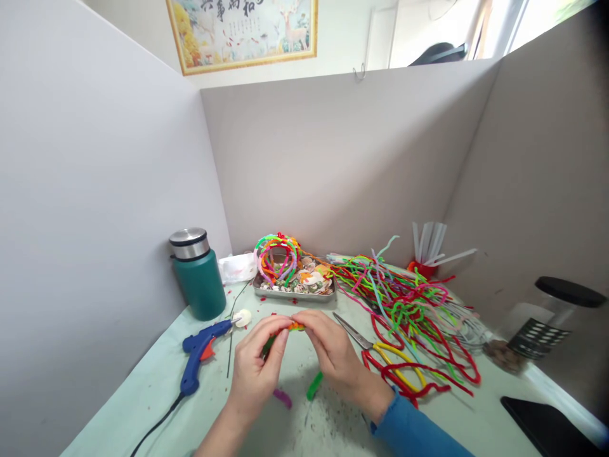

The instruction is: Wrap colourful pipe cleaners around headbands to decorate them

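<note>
Between my two hands is a short stretch of fuzzy pipe cleaner (297, 326), orange with some green. My left hand (259, 362) pinches its left end with thumb and forefinger, while my right hand (333, 355) has its fingers closed on the right end. Much of the piece is covered by my fingers. A purple pipe cleaner end (283, 398) shows beside my left hand and a green end (314, 386) beside my right. Whether these ends belong to the held piece, I cannot tell. Scissors with yellow handles (392, 352) lie open just right of my right hand.
A blue glue gun (204, 352) lies left, its nozzle by a white disc (242, 318). Behind stand a green bottle (200, 285) and a metal tray (295, 295) bearing colourful rings. Loose pipe cleaners (404, 298), a jar (542, 324) and a black flat object (547, 425) occupy the right.
</note>
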{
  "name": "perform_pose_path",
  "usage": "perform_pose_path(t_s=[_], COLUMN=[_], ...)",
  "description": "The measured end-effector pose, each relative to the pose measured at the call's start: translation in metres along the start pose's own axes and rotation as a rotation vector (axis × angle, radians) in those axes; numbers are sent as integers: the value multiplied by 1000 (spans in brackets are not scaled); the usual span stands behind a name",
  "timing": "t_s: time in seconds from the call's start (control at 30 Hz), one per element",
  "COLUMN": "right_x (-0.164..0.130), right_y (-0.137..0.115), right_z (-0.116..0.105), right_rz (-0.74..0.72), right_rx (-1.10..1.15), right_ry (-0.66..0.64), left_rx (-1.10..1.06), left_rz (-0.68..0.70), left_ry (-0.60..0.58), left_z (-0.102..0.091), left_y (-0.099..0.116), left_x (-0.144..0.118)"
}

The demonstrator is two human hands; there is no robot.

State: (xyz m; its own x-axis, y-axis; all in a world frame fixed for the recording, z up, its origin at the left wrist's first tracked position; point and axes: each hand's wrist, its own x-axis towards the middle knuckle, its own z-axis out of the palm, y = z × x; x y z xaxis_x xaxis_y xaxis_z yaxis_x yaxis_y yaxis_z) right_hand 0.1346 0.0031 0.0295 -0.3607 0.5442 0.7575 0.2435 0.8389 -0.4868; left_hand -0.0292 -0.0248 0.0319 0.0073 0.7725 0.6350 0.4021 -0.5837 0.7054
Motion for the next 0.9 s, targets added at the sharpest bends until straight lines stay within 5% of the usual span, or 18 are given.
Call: perform_pose_path(t_s=[0.13, 0.4, 0.9], right_x=[1, -2, -6], right_y=[-2, 10, 8], right_z=[-1, 2, 1], right_rz=[51, 381, 227], right_rx=[12, 107, -38], right_ry=[-6, 54, 42], left_rx=[22, 53, 124], left_rz=[46, -137, -41], left_ry=[38, 135, 100], left_z=[0, -4, -6], left_y=[1, -6, -3], left_x=[3, 5, 6])
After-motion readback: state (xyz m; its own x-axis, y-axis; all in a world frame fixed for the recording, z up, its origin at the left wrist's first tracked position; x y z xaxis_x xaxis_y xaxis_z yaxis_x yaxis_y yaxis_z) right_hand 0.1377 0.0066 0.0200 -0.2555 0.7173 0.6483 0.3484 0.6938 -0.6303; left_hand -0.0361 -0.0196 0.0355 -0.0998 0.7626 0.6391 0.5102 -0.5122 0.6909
